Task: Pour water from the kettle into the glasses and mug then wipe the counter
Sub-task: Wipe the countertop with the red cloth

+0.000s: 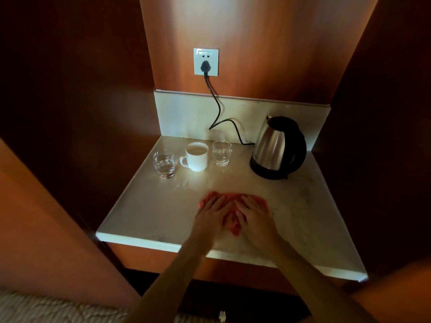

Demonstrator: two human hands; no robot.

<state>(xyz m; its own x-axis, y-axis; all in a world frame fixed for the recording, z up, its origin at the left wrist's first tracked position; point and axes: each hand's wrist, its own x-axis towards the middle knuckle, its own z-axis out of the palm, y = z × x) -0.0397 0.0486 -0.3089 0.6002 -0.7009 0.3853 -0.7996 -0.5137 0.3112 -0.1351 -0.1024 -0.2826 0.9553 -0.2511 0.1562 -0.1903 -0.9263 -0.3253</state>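
A steel kettle (pixel 275 148) with a black handle stands upright on its base at the back right of the pale stone counter (pixel 149 206). Two clear glasses hold water, the left glass (pixel 164 163) and the right glass (pixel 221 153), with a white mug (pixel 196 156) between them, also filled. A red cloth (pixel 229 217) lies flat near the counter's front. My left hand (pixel 213 213) and my right hand (pixel 253 214) both press on it, palms down, fingers spread, side by side.
The kettle's black cord (pixel 218 113) runs up the back wall to a white socket (pixel 206 62). Dark wooden panels close in the counter on the left, right and back. A wet sheen shows on the counter in front of the mug.
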